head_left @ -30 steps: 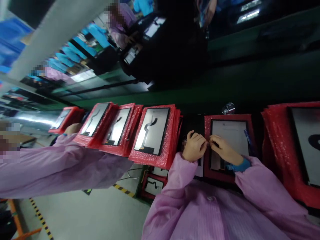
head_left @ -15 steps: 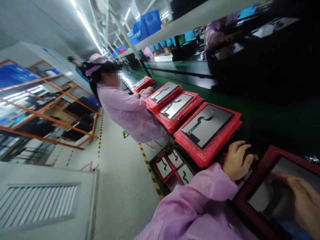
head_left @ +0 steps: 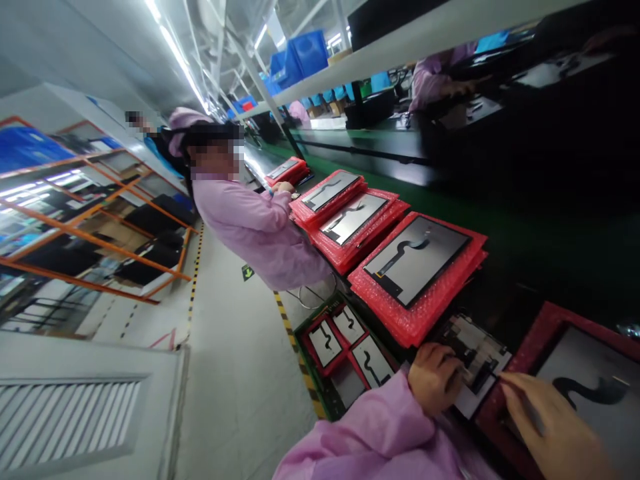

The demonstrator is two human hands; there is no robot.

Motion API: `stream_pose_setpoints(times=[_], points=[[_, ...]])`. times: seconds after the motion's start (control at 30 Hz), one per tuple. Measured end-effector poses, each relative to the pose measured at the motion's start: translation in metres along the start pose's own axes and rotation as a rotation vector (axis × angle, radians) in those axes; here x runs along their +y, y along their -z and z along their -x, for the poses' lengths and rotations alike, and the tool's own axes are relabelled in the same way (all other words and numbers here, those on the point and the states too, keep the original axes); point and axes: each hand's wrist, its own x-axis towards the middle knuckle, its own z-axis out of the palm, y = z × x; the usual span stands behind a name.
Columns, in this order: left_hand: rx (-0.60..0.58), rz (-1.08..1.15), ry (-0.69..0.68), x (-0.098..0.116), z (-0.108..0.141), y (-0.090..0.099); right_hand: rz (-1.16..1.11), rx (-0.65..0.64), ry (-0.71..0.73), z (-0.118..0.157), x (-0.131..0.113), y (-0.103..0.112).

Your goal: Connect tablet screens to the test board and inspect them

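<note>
A display panel [head_left: 483,350] with a pale back, dark strips and circuit parts lies on the dark bench between my hands. My left hand [head_left: 436,379] is closed at its near-left edge, fingers curled over the side. At the opposite edge my right hand [head_left: 553,417] has thumb and index finger pinched at a thin dark piece, too small to name. Under and beyond the right hand is another panel [head_left: 580,360] with a curved black ribbon cable, on red bubble wrap [head_left: 547,320]. The right hand partly covers this panel.
Red bubble-wrap stacks topped with panels [head_left: 417,257] run along the bench. A green crate [head_left: 305,353] with several panels stands low at left. A co-worker in pink [head_left: 250,217] sits beyond it. A shelf [head_left: 425,43] overhangs the bench.
My left hand has drawn back toward me, uncovering the panel beneath it. My right hand has moved left from the wrapped panel to the edge of the other panel, fingers now pinched.
</note>
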Motion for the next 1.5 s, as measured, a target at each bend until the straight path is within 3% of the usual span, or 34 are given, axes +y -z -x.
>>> stream_pose_setpoints(times=[0.1,0.17,0.27,0.4,0.6,0.97,1.23,1.5], points=[[0.087,-0.018,-0.06,-0.001,0.002,-0.002,0.01,-0.019,0.154,-0.006,-0.015,-0.004],[0.135,-0.007,-0.1,0.001,0.001,0.002,0.02,-0.018,0.148,-0.007,-0.019,-0.002],[0.095,-0.01,-0.155,0.003,0.0,0.014,0.029,-0.091,-0.041,-0.004,-0.027,0.007],[0.07,-0.018,-0.206,0.002,-0.001,0.022,0.099,-0.314,-0.262,-0.002,-0.041,0.014],[0.109,0.034,-0.247,0.005,-0.005,0.025,0.204,-0.6,-0.326,-0.012,-0.064,0.007],[0.23,0.129,-0.392,-0.01,0.001,0.017,0.342,-0.731,-0.328,-0.025,-0.086,0.012],[0.248,0.104,-0.431,-0.022,0.015,0.003,0.402,-0.73,-0.327,-0.019,-0.097,0.004],[0.212,0.108,-0.447,-0.036,0.028,-0.012,0.506,-0.656,-0.214,-0.015,-0.106,-0.003]])
